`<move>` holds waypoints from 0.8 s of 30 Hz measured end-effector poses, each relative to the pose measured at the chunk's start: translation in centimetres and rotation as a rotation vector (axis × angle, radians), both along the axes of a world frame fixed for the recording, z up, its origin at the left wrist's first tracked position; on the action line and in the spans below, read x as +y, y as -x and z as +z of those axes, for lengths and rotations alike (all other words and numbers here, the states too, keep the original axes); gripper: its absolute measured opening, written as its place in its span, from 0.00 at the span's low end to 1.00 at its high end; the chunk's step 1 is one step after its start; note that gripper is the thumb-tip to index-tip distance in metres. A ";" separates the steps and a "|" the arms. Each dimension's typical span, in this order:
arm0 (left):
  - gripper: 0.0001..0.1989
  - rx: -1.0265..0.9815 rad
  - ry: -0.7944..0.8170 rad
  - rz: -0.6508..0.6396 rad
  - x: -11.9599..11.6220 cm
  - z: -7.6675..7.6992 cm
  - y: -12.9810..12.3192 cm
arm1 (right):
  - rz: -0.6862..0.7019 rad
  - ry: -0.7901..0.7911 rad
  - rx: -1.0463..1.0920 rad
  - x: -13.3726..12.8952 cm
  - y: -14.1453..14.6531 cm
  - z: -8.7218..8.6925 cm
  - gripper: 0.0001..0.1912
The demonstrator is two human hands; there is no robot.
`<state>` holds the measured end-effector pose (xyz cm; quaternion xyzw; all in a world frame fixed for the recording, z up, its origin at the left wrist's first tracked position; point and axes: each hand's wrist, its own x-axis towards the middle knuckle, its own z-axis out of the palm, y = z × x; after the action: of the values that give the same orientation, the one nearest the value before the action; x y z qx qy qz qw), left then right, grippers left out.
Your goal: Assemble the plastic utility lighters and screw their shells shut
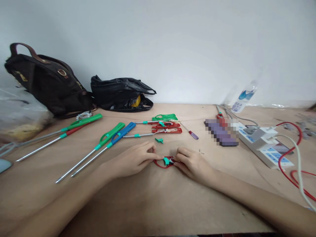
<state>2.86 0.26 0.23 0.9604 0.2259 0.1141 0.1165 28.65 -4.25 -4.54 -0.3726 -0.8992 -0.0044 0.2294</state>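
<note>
On the table between my hands lies an opened red lighter handle half (159,164) with a teal trigger (166,161) and small dark parts and white wires in it. My left hand (134,158) is closed at its left end, index fingertip by the trigger. At the right end, the fingers of my right hand (194,163) are pinched together; they partly hide that end. A loose teal trigger (159,140) lies just beyond. Farther back are red handle halves (168,130) with metal tubes and wires, a green handle half (165,117) and a purple-handled screwdriver (193,134).
Long-necked lighters, green (112,134) and blue (123,132), lie at the left. Behind them are a black backpack (46,82) and a black plastic bag (118,93). At the right are a purple phone-like object (219,131), a power strip (269,153), cables and a water bottle (244,97).
</note>
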 end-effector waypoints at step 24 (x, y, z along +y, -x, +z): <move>0.07 -0.184 0.254 0.210 -0.1 -0.2 -0.8 | -0.060 0.577 0.364 1.4 -0.5 2.0 0.06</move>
<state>3.70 0.18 0.01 0.8947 0.3257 0.1835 0.2443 29.10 -2.85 -2.52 -0.4430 -0.7964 0.3098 0.2712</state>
